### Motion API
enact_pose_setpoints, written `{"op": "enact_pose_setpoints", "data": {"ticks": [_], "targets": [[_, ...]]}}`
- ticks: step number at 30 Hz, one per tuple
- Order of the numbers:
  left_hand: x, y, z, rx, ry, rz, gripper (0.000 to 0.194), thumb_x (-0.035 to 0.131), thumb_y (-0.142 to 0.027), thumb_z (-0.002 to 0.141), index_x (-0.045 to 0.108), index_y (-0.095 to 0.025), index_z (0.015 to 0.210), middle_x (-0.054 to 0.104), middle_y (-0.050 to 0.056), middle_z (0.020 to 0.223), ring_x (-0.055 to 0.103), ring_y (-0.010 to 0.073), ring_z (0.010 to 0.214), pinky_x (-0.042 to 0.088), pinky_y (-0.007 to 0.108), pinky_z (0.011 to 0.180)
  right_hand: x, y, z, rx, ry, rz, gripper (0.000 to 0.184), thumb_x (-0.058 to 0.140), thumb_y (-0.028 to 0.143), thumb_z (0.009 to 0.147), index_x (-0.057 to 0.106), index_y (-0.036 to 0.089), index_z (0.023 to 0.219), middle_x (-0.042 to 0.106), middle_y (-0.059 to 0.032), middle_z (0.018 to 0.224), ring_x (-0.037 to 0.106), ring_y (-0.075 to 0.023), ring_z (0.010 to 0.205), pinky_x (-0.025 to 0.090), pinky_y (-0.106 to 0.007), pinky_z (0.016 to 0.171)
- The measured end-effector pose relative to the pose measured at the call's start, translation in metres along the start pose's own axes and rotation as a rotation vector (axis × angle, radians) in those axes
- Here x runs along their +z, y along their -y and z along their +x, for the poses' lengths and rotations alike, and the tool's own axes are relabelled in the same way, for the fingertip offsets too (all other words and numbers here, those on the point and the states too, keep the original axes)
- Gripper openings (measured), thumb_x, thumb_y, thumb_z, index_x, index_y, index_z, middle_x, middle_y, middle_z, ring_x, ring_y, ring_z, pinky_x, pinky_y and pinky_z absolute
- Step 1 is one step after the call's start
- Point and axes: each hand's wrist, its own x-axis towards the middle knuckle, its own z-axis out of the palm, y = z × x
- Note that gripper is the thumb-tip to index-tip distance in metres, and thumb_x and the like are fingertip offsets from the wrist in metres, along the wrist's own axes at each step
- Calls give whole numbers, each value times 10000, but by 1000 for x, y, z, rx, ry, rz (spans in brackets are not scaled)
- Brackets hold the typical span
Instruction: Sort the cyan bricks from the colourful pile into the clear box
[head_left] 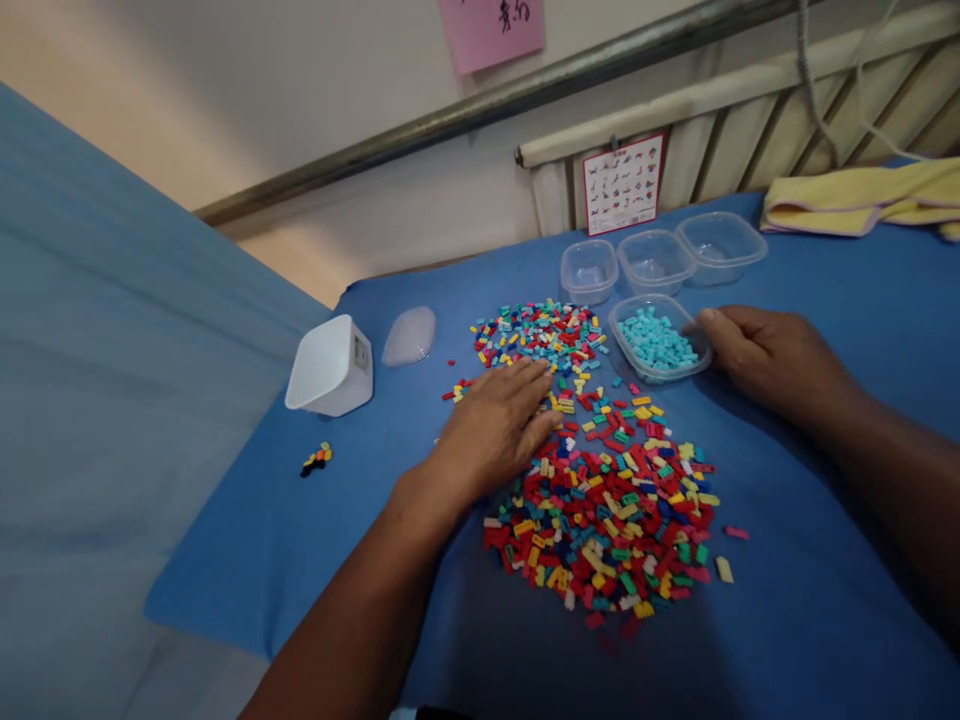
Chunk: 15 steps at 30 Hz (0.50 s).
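My left hand lies palm down with its fingers stretched out, across loose toy bricks between two mixed-colour piles. The larger brick pile, mostly red and yellow, spreads on the near side of that hand. Beyond the fingertips is a smaller brick pile with many light blue pieces among the colours. On the right, my right hand pinches the right edge of a clear plastic container. Light blue bricks cover its bottom. The fingers behind that edge are partly hidden.
Several clear things stand around: a small tub, a middle tub and a larger tub at the back. A white box, a translucent lid and a small brick figure lie left. A yellow cloth is back right.
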Motion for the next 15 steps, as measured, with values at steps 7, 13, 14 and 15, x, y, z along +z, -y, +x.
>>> {"op": "enact_pose_setpoints", "data": {"ticks": [7, 13, 14, 15], "targets": [[-6, -28, -2, 47, 112, -23, 626, 365, -570, 1207, 712, -108, 1449, 705, 179, 1540, 652, 341, 1480, 518, 535, 1268, -2, 4, -1, 84, 14, 55, 518, 513, 608, 1002, 874, 236, 976, 775, -40, 767, 719, -275, 784, 495, -389, 754], [-8, -15, -7, -17, 4, 3, 498, 411, -505, 1204, 772, -169, 1273, 788, 137, 1386, 737, 310, 1340, 574, 500, 1197, -1, 2, -1, 68, 13, 11, 516, 498, 615, 1006, 838, 242, 898, 792, -50, 790, 731, -283, 800, 481, -387, 743], [-6, -10, -7, -49, -15, 36, 506, 431, -506, 1197, 749, -147, 1358, 730, 163, 1503, 680, 331, 1438, 532, 520, 1255, -1, 3, -1, 68, 13, 9, 509, 499, 611, 1006, 829, 243, 884, 794, -51, 793, 734, -284, 802, 482, -387, 742], [-5, -5, -6, -76, -13, 61, 521, 443, -500, 1193, 721, -124, 1422, 670, 183, 1587, 629, 345, 1503, 498, 529, 1292, -2, 3, -1, 67, 12, 9, 501, 501, 605, 1007, 823, 244, 876, 797, -52, 797, 737, -286, 806, 484, -388, 745]]}}
